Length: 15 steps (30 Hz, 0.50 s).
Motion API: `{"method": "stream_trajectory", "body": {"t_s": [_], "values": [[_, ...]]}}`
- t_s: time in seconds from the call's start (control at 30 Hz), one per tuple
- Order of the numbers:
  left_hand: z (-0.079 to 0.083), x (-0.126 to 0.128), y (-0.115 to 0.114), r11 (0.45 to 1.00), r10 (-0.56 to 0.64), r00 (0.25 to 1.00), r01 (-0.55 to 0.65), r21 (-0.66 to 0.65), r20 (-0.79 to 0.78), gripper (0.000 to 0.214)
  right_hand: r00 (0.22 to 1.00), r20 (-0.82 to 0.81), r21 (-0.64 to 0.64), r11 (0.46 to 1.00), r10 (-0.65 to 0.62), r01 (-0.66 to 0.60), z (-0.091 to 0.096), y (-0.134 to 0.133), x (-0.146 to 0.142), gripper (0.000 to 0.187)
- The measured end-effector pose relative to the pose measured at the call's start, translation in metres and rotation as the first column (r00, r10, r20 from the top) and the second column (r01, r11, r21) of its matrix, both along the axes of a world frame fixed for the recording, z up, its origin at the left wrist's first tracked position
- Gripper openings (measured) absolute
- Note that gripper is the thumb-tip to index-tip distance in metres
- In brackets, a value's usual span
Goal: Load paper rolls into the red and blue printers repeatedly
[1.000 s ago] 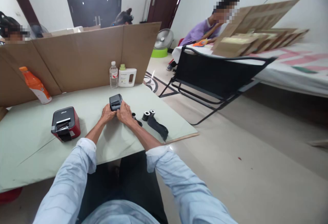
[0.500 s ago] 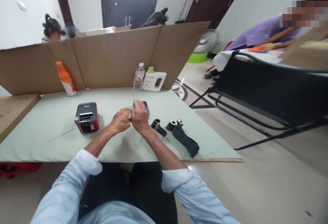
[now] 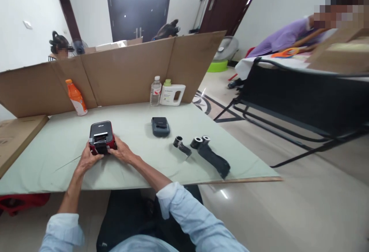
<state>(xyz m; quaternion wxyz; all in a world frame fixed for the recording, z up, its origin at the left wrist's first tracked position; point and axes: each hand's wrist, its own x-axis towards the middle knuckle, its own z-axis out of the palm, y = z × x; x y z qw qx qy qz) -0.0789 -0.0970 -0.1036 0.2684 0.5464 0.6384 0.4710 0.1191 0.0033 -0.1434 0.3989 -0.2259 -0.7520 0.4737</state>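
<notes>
A red and black label printer (image 3: 101, 131) is on the left part of the table, a black strip hanging from the slot in its front. My left hand (image 3: 88, 159) grips its left front corner, thumb against the front face. On the other side my right hand (image 3: 121, 150) clasps the right front corner, fingers along the side. To the right lies a smaller dark blue-grey printer (image 3: 160, 126), untouched. Beyond it are a small black ribbon roll (image 3: 178, 142) with a loose tail and a larger pair of black ribbon rolls (image 3: 198, 143) with a long unrolled strip.
Along a cardboard screen (image 3: 127, 67) stand an orange bottle (image 3: 76, 98), a clear water bottle (image 3: 155, 91) and a white jug (image 3: 172, 93). A flat cardboard box (image 3: 20, 140) lies at the left edge. A person in purple (image 3: 284, 37) is beyond a black folding frame (image 3: 302, 102).
Both hands have left the small dark printer and moved left onto the red and black one. The small printer now shows fully. The camera view has shifted slightly.
</notes>
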Motion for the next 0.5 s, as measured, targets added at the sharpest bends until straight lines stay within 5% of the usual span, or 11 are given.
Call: {"method": "stream_trajectory", "body": {"t_s": [0.1, 0.37, 0.5], "values": [[-0.004, 0.020, 0.007, 0.999, 0.034, 0.997, -0.032, 0.035, -0.072, 0.084, 0.998, 0.019, -0.011, 0.998, -0.065, 0.066, 0.001, -0.002, 0.015, 0.068], [-0.001, 0.105, 0.032, 0.980, -0.178, 0.978, 0.186, 0.073, -0.108, 0.092, 0.969, 0.032, -0.007, 0.970, -0.245, 0.245, 0.000, 0.001, 0.107, 0.067], [-0.011, 0.120, 0.037, 0.965, -0.252, 0.958, 0.259, 0.034, -0.139, 0.089, 0.949, 0.065, 0.022, 0.951, -0.308, 0.307, -0.013, 0.002, 0.127, 0.070]]}}
